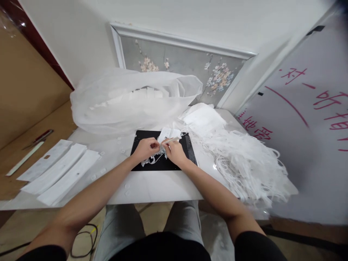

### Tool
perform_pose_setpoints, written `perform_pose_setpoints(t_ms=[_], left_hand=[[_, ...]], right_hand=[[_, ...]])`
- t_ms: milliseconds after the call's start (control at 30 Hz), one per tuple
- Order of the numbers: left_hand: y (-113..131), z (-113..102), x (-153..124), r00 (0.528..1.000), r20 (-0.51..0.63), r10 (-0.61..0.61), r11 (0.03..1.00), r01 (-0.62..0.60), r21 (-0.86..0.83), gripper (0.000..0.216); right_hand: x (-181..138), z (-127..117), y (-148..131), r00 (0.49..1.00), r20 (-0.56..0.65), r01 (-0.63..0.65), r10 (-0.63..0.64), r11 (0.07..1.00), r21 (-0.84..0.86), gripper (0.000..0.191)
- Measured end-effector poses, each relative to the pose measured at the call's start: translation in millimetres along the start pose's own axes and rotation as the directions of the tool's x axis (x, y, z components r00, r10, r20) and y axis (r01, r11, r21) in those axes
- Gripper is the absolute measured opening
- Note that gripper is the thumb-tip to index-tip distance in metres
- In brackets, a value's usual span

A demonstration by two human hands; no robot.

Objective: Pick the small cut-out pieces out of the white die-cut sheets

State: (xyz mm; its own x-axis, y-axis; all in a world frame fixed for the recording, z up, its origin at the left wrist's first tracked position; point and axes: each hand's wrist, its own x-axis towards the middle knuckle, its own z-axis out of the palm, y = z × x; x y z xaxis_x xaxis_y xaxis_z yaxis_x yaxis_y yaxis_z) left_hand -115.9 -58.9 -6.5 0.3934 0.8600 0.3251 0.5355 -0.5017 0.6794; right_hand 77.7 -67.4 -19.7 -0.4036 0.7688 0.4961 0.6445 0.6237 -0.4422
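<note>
Both my hands meet over a black mat (pixel 141 141) on the white table (pixel 154 188). My left hand (pixel 146 148) is closed in a pinch on a small white piece with thin white straps hanging under it (pixel 155 159). My right hand (pixel 175 152) is closed round a thin pale stick (pixel 171 140) that points left toward the piece. More white pieces (pixel 170 133) lie on the mat just behind my fingers.
A big clear plastic bag of white pieces (pixel 130 101) lies behind the mat. A heap of white straps and masks (pixel 244 163) fills the right side. Rows of white sheets (pixel 59 170) lie left, with a red pen (pixel 40 137) on the brown desk. A whiteboard with red writing (pixel 307 108) leans right.
</note>
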Motion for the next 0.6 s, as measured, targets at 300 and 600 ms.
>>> perform_pose_setpoints(t_ms=[300,600], left_hand=[[-1.3,4.2,1.1,1.000,0.025,-0.019,0.999,0.020,-0.042,0.010],[-6.5,-3.1,-2.5,0.992,0.061,-0.108,0.990,0.113,-0.079,0.007]], right_hand=[[-1.7,3.2,-0.5,0.996,0.006,-0.094,0.094,0.995,-0.040,0.022],[6.1,-40.6,76.0,0.772,-0.378,-0.468,0.511,0.860,0.205,0.030]])
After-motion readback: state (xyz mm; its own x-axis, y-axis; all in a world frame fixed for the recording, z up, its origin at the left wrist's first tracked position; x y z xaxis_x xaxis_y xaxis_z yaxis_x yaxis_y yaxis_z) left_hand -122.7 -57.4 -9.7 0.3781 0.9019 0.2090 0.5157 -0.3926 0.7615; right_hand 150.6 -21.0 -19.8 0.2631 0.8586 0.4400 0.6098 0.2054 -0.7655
